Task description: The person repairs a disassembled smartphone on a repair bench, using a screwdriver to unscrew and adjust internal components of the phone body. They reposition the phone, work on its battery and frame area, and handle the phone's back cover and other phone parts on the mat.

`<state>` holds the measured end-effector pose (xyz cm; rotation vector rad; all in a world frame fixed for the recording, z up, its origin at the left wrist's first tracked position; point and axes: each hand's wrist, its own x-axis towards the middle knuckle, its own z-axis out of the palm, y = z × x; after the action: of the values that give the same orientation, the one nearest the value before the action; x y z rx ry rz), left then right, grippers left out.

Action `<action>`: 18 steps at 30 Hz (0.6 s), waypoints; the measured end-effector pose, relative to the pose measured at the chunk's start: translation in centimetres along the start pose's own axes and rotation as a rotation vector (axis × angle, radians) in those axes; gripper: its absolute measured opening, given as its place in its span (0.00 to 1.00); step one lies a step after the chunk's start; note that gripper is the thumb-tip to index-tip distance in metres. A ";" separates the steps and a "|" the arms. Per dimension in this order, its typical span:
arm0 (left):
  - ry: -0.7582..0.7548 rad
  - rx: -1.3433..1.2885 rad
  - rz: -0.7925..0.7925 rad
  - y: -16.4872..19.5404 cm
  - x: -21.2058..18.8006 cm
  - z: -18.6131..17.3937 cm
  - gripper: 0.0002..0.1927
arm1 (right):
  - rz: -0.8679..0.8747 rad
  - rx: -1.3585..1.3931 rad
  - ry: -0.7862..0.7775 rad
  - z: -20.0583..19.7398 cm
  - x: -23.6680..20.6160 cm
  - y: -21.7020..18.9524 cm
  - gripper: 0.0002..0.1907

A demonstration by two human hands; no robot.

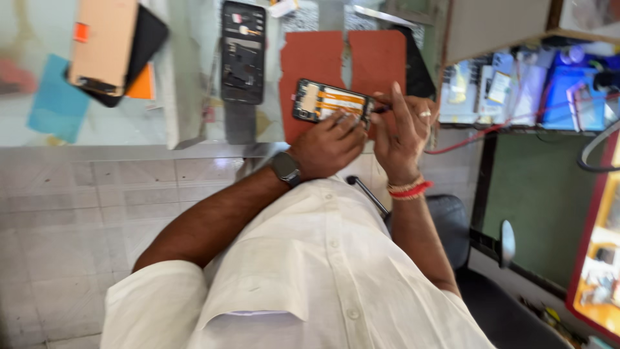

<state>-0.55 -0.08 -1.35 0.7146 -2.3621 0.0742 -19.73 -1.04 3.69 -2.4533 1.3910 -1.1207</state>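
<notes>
While the head camera looks down past a white shirt [303,271], an opened phone [330,101] sits between the two hands, above the near edge of the glass counter [168,97] and over a red mat [323,58]. Its back cover is already off: an orange ribbon cable and bare inner parts show. Whatever remains inside appears still fitted, so the work looks only partly done.

The left hand [328,147], with a dark watch at the wrist, closes its fingers on the phone's near long edge. The right hand [402,126], ringed and with red bands at the wrist, pinches a thin dark tool [381,108] whose tip meets the phone's right end.

The phone's long axis runs left to right, tilted slightly, its open side facing up. Farther left lie another stripped phone frame [243,52] and a tan panel [103,45].
</notes>
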 end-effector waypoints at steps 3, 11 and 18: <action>-0.013 0.012 0.008 0.0 0.0 0.1 0.15 | -0.081 -0.107 0.119 0.2 -0.2 0.1 0.19; -0.064 -0.012 -0.035 0.2 0.0 -0.1 0.15 | -0.054 -0.096 0.120 1.2 -1.2 0.8 0.25; -0.126 -0.052 -0.076 0.0 0.1 -0.4 0.15 | -0.022 -0.089 0.046 2.1 -1.9 1.0 0.31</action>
<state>-0.41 0.00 -0.97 0.8041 -2.4432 -0.0674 -19.68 -0.67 0.71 -2.5254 1.4610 -1.1508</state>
